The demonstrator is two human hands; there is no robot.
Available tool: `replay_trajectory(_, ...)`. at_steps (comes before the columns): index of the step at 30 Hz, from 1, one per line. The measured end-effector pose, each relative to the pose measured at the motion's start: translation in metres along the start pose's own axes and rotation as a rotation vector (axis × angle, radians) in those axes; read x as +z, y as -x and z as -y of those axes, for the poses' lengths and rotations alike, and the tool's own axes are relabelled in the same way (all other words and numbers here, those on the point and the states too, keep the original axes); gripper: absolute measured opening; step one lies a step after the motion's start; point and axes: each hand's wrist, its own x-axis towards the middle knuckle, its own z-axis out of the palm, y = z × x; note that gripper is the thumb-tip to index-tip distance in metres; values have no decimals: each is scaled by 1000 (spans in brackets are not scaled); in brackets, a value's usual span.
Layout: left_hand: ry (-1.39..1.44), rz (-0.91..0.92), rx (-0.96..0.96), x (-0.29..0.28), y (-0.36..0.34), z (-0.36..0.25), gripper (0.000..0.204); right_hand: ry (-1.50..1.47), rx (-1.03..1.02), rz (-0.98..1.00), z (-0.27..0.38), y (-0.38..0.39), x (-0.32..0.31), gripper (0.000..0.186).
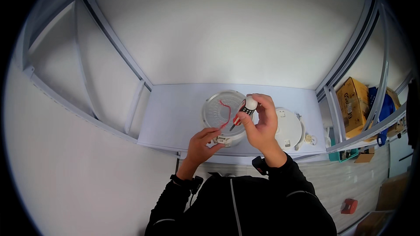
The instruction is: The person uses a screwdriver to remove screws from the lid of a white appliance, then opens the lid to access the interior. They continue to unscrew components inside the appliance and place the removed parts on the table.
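My right hand [265, 126] is wrapped round a screwdriver [246, 112] with a red, black and white handle and a white rounded end. Its dark tip slants down to the left. Lower and to the left, my left hand [203, 146] pinches a small white block [222, 140] at the near rim of a round, shallow, translucent dish [214, 112]. From that block a thin red wire [229, 112] curves up over the dish. The screwdriver tip hangs just above the block, and whether they touch cannot be made out.
Right of the dish lies a round white disc [287, 126], with a pale coiled cord [310, 139] beside it. Everything rests on a white table [173, 105] framed by metal posts. Cardboard boxes [352, 105] and a teal bin [342, 156] stand beyond its right end.
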Motion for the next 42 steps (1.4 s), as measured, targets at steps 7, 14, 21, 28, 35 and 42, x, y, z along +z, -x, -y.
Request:
replay_trajectory(7, -318, -125, 115, 27, -9, -29, 47, -6, 13, -20, 0, 2, -3, 54)
replay_trajectory(14, -495, -107, 170, 31, -22, -44, 47, 104, -21, 41, 4, 1, -13, 59)
replay_trajectory(21, -399, -83, 187, 36, -21, -37, 47, 126, -27, 71, 8, 4, -19, 56)
replay_trajectory(28, -346, -88, 138, 40, -17, -33, 47, 103, -27, 76, 6, 5, -18, 54)
replay_trajectory(35, -335, -79, 128, 41, -17, -31, 46, 123, -62, 158, 9, 5, -22, 61)
replay_trajectory(42, -335, -66, 110, 42, -17, -33, 45, 143, -65, 158, 10, 7, -23, 60)
